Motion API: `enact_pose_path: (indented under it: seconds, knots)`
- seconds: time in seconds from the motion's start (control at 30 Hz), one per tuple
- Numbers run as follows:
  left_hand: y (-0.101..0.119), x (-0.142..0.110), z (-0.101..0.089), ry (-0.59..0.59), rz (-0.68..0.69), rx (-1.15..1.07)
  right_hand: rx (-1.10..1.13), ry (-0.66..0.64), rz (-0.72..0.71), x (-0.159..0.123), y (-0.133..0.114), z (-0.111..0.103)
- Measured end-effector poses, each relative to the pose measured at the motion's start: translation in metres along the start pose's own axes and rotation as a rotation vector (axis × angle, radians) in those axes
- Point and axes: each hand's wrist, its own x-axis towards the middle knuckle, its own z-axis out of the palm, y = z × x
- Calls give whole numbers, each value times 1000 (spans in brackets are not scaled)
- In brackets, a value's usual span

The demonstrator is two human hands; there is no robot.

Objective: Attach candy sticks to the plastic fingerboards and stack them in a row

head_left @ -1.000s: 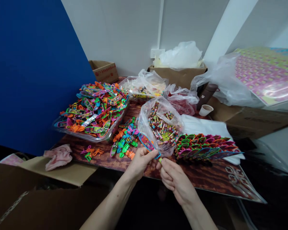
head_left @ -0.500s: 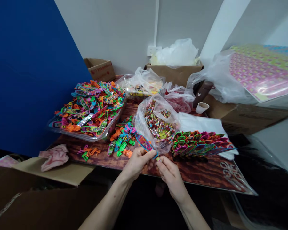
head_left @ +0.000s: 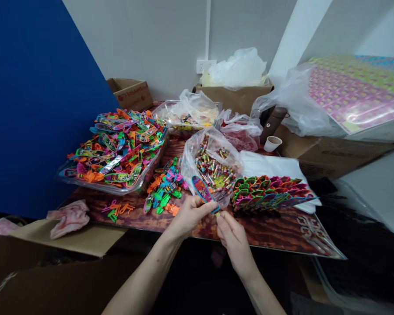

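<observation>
My left hand (head_left: 188, 215) is closed on a small toy skateboard (head_left: 201, 189) with a blue rim and pink deck, tilted up to the left. My right hand (head_left: 232, 236) pinches a tiny yellow-green piece (head_left: 218, 214) at the board's lower end. Both hands meet at the table's front edge. Just behind them lies a clear bag of small wrapped candies (head_left: 213, 168). To the right runs a row of finished skateboards (head_left: 271, 193); a small loose pile of boards (head_left: 162, 188) lies to the left.
A clear tray heaped with toy skateboards (head_left: 114, 146) stands at the left. Plastic bags (head_left: 197, 111), cardboard boxes (head_left: 236, 94), a paper cup (head_left: 272, 143) and printed sheets (head_left: 357, 92) crowd the back and right. A pink cloth (head_left: 68, 217) lies on an open box flap.
The skateboard in my left hand has tipped more upright, and both hands stay together at its lower end. The view has shifted slightly right and down.
</observation>
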Motion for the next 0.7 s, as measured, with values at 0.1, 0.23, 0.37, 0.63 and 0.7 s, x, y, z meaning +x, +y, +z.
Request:
enact_pose_path:
  seconds: [0.1,0.23,0.37,0.63,0.7]
  knots:
    - [-2,-1,5,-45,-16,-4,177,-12,62,-2,6,1]
    - [0,-2,5,-74,-27,46,36,17,-54,-4,8,0]
    - [3,-2,6,-73,-13,100,-412,136,-303,-5,9,-4]
    - [5,4,6,-114,-23,158,-316,146,-219,-6,14,-4]
    - [3,7,2,-164,-59,174,-252,83,-144,-7,10,-7]
